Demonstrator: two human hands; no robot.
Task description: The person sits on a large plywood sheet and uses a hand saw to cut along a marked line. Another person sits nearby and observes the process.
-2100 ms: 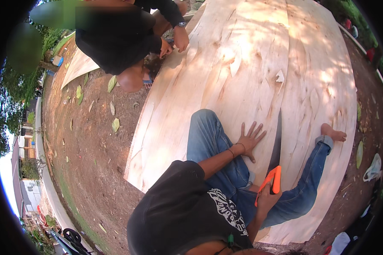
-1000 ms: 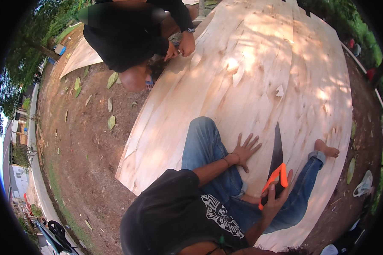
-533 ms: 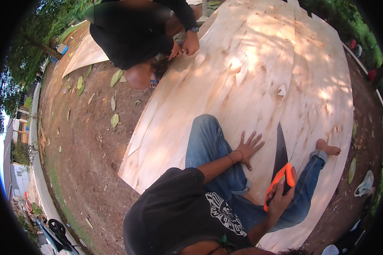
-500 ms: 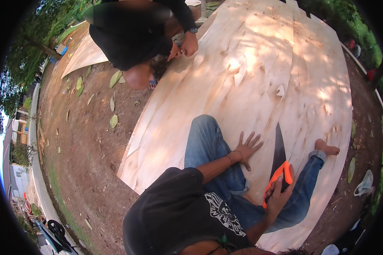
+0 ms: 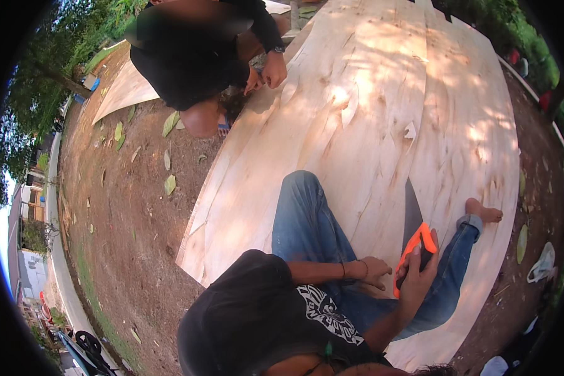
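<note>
My right hand (image 5: 418, 274) is wrapped round the orange and black handle of a handsaw (image 5: 413, 210). Its dark blade tapers away from me over the plywood sheet (image 5: 351, 163), pointing to the far side. My left hand (image 5: 375, 272), with thin bands at the wrist, hovers just left of the saw handle, by my thigh. Its fingers are partly extended and loosely apart, with nothing in them. I am seated on the sheet in jeans, my left knee raised and my bare right foot (image 5: 484, 211) resting on the wood.
A co-worker (image 5: 191, 56) in black crouches at the sheet's far left edge, both hands (image 5: 266, 75) close to it. Another thin wood sheet (image 5: 124, 94) lies behind. Fallen leaves (image 5: 170, 184) dot the brown soil. A plastic bag (image 5: 541, 263) lies on the right.
My left hand has lifted off the plywood and drawn back toward the saw handle. The saw and my right hand have shifted slightly, the handle tilting a little.
</note>
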